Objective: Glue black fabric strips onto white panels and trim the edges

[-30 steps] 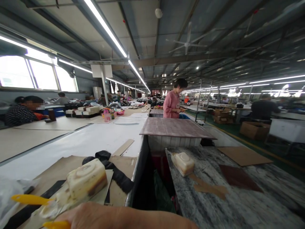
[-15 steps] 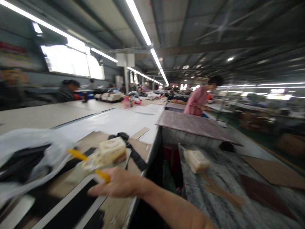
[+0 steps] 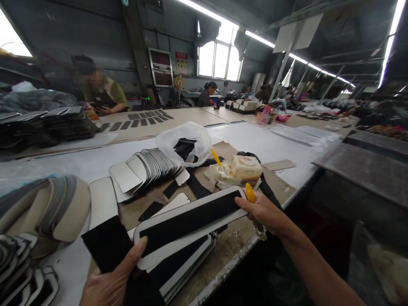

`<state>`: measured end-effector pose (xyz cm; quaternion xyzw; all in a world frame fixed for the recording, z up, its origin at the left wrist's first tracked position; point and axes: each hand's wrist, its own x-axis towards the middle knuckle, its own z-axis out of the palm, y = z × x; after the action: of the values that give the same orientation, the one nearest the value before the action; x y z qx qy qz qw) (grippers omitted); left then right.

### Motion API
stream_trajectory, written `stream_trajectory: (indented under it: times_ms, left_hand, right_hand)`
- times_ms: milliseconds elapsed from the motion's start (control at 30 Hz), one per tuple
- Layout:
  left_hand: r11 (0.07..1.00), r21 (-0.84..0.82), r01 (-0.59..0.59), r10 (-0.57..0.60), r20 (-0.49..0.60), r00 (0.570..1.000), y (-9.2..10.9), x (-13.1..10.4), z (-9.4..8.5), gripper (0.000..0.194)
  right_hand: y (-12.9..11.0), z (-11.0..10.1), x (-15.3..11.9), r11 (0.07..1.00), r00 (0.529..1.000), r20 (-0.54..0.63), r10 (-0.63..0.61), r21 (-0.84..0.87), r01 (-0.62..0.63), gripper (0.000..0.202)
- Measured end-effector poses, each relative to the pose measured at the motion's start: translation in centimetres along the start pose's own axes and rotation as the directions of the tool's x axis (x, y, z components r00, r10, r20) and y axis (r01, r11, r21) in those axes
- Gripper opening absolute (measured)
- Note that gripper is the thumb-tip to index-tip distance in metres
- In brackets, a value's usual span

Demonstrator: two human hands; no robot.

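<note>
A long white panel with a black strip (image 3: 191, 217) along its middle is held between my two hands, tilted above the table. My left hand (image 3: 111, 272) grips its left end, thumb on top; a black square piece (image 3: 106, 242) lies by that thumb. My right hand (image 3: 263, 210) pinches the right end and also holds a yellow-handled tool (image 3: 250, 194), its glossy working end showing under the fingers. Below lie stacked similar panels (image 3: 191, 265). Just behind my right hand sits a cream-coloured tub (image 3: 245, 168) with a second yellow handle (image 3: 216, 157) beside it.
Fanned white-edged pieces (image 3: 153, 165) lie by an open plastic bag (image 3: 188, 142) of black material. Curved pieces (image 3: 60, 208) and dark-edged stacks (image 3: 25, 272) stand at left. Across the table is a co-worker (image 3: 103, 93). The table's near edge (image 3: 223, 272) runs diagonally at right.
The view has swung left. My left hand has come into view holding the panel, and my right hand, still with the yellow-handled tool, now grips its other end.
</note>
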<state>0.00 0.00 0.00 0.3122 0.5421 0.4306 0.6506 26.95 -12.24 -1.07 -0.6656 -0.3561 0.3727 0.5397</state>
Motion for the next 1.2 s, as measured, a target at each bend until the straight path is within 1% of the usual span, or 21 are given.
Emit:
stream_trajectory:
  times_ms: [67, 133, 200, 267, 333, 433, 500, 600, 667, 767, 833, 967, 1100, 1200]
  left_hand:
    - [0.997, 0.014, 0.079, -0.079, 0.023, 0.997, 0.1, 0.3, -0.3, 0.039]
    - [0.994, 0.004, 0.112, -0.112, 0.051, 0.992, 0.0, 0.6, -0.6, 0.039]
    - [0.994, -0.012, 0.105, -0.104, 0.072, 0.992, -0.1, 0.9, -0.9, 0.037]
    - [0.996, -0.028, 0.088, -0.087, 0.059, 0.994, -0.3, 1.0, -1.1, 0.038]
    - [0.997, -0.029, 0.070, -0.068, 0.061, 0.996, -0.5, 1.0, -1.4, 0.041]
    - [0.998, -0.034, 0.044, -0.039, 0.135, 0.990, -0.7, 1.1, -1.7, 0.039]
    - [0.998, -0.056, 0.015, -0.005, 0.163, 0.987, -0.7, 1.3, -1.8, 0.035]
    - [0.995, -0.092, -0.035, 0.049, 0.162, 0.986, -0.7, 1.4, -2.1, 0.030]
    - [0.995, -0.094, -0.033, 0.050, 0.181, 0.982, -0.7, 1.5, -2.3, 0.032]
    - [0.997, -0.079, 0.014, 0.003, 0.206, 0.979, -0.7, 1.5, -2.6, 0.036]
    - [0.997, -0.069, 0.038, -0.024, 0.197, 0.980, -0.6, 1.6, -2.8, 0.037]
    - [0.997, -0.055, 0.050, -0.040, 0.173, 0.984, -0.2, 1.6, -2.8, 0.040]
    - [0.995, -0.060, 0.081, -0.070, 0.169, 0.983, 0.1, 1.5, -2.8, 0.044]
    - [0.994, -0.061, 0.085, -0.077, 0.128, 0.989, 0.0, 1.6, -2.7, 0.047]
  right_hand:
    - [-0.1, 0.2, 0.2, 1.000, 1.000, -0.001, 0.013, -0.007, -0.013, 0.037]
    - [-0.2, 0.4, 0.4, 1.000, 1.000, 0.007, 0.014, -0.005, -0.014, 0.038]
    - [-0.2, 0.6, 0.5, 1.000, 1.000, 0.021, 0.005, -0.015, -0.004, 0.039]
    - [-0.1, 0.8, 0.4, 0.999, 1.000, 0.021, 0.011, -0.044, -0.011, 0.040]
    - [0.2, 1.0, 0.4, 0.996, 0.999, -0.014, 0.048, -0.071, -0.049, 0.041]
    - [0.8, 1.0, 0.6, 0.989, 0.989, -0.082, 0.123, -0.076, -0.129, 0.043]
    - [1.2, 1.1, 0.9, 0.983, 0.982, -0.090, 0.166, -0.060, -0.172, 0.044]
    - [1.2, 1.4, 1.2, 0.980, 0.977, -0.079, 0.199, -0.008, -0.200, 0.045]
    - [0.8, 1.8, 1.2, 0.980, 0.978, -0.068, 0.198, 0.042, -0.195, 0.043]
    - [0.2, 2.4, 1.1, 0.975, 0.980, -0.039, 0.195, 0.117, -0.189, 0.041]
    - [0.0, 2.7, 1.1, 0.970, 0.982, -0.011, 0.189, 0.157, -0.185, 0.041]
    - [0.1, 2.9, 1.2, 0.964, 0.987, 0.038, 0.157, 0.210, -0.162, 0.038]
    - [0.2, 2.9, 1.3, 0.955, 0.990, 0.054, 0.133, 0.259, -0.142, 0.037]
    - [0.2, 3.1, 1.3, 0.946, 0.989, 0.052, 0.140, 0.288, -0.149, 0.037]
